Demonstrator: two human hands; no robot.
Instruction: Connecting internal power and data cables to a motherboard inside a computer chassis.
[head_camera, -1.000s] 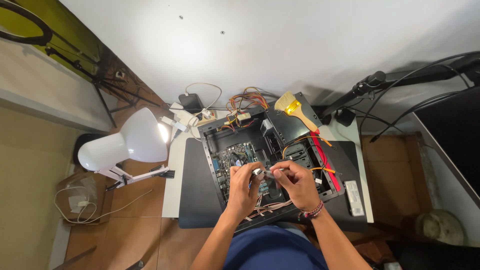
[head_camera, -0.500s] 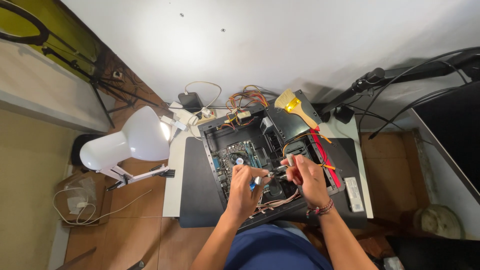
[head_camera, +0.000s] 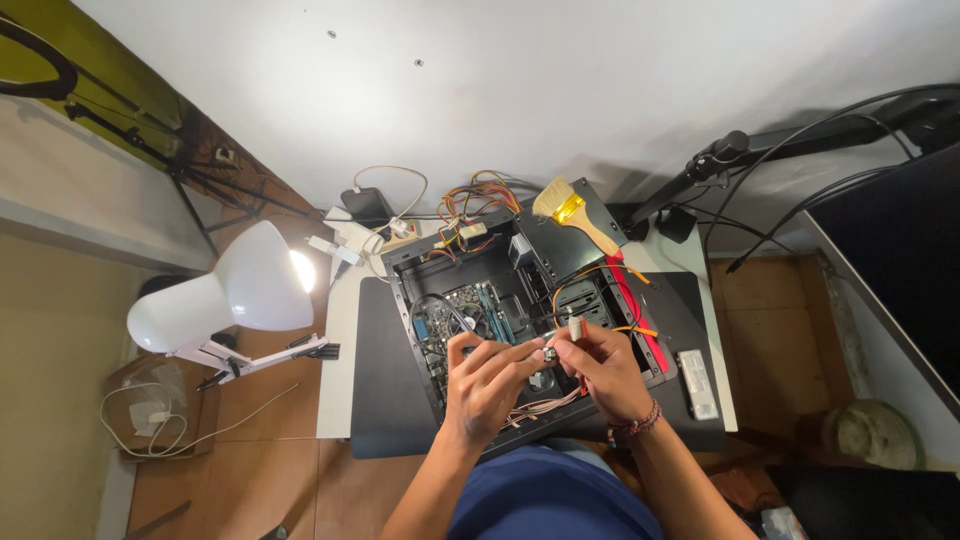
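An open computer case was laid flat on a black mat on the worktop, a lit white lamp beside it. Over the case, a small connector was pinched between the left hand and the right hand, both closed narrowly around it.

A flat, pale grey rectangular component with a white printed label on its top face lay at the lower right of the middle of the frame, on the right edge of the black desk mat, just beside the open black computer case. A large dark flat screen, unlit and black, stood along the right edge of the frame, seen at a slant. No packages or signs could be made out.
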